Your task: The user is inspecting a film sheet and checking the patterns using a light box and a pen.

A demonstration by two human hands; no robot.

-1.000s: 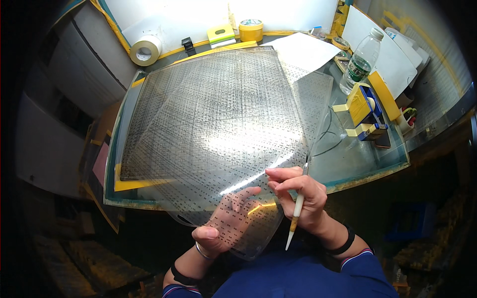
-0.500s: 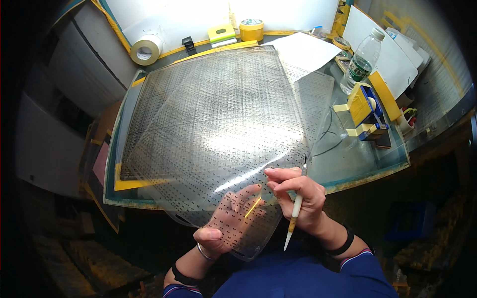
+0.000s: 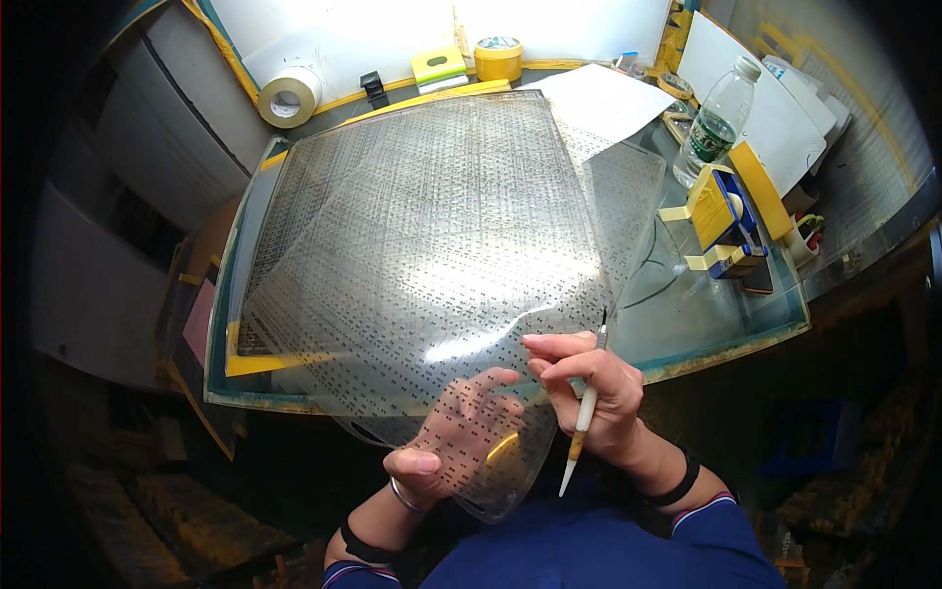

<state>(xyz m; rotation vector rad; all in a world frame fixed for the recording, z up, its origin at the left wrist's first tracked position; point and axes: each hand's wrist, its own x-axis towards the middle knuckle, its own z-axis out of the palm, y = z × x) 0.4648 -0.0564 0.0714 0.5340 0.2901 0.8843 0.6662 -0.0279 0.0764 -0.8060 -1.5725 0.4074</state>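
A large clear plastic sheet [image 3: 422,236] printed with rows of small dark marks lies over the glass-topped table [image 3: 716,324] and hangs past its near edge. My left hand [image 3: 461,432] is under the overhanging part, thumb pressed on the sheet's edge, fingers showing through the plastic. My right hand [image 3: 594,393] rests on the sheet's near right edge and holds a thin white pen-like tool [image 3: 586,412], its tip pointing up toward the sheet.
At the back stand a roll of white tape [image 3: 287,95], a yellow tape roll [image 3: 497,57], a small black clip [image 3: 373,86] and a white paper [image 3: 599,98]. On the right are a water bottle [image 3: 716,123] and a yellow-blue tape holder [image 3: 721,211].
My left hand has shifted slightly under the sheet and my right hand has turned the tool more upright. The sheet has barely moved.
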